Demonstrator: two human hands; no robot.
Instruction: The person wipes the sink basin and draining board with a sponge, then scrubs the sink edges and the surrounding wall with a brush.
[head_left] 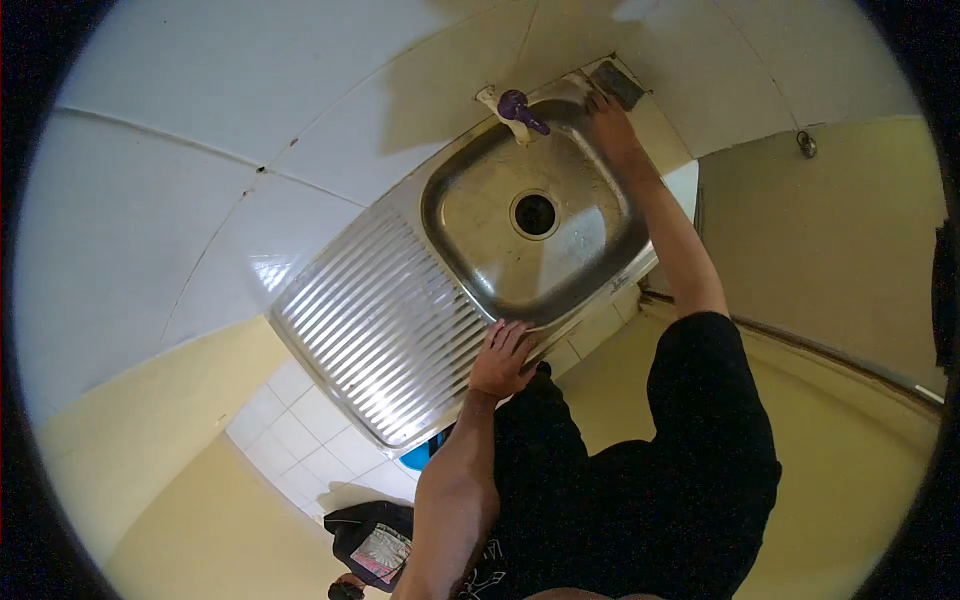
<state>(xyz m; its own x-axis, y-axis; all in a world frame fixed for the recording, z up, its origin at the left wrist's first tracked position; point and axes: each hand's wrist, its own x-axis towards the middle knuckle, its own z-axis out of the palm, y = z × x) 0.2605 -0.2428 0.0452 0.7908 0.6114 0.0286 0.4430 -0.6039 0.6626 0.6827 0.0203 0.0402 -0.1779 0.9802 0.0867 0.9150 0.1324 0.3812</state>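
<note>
A stainless steel sink (585, 262) with a round drain (535, 214) lies in front of me, its ribbed drainboard (385, 320) to the left. My left hand (503, 360) rests with spread fingers on the near rim, where basin and drainboard meet. Reaching to the far right corner, my right hand (612, 125) has its fingers stretched out on the rim. Right beside those fingertips lies a dark grey-green scouring pad (618, 86); whether they touch it I cannot tell. Neither hand holds anything that I can see.
A pale tap with a purple handle (518, 103) juts over the basin's far edge. White wall tiles (200, 200) rise behind. A blue object (415, 456) shows under the drainboard. Lower left is a black item with a printed patch (383, 550). A small metal fitting (806, 145) sits at right.
</note>
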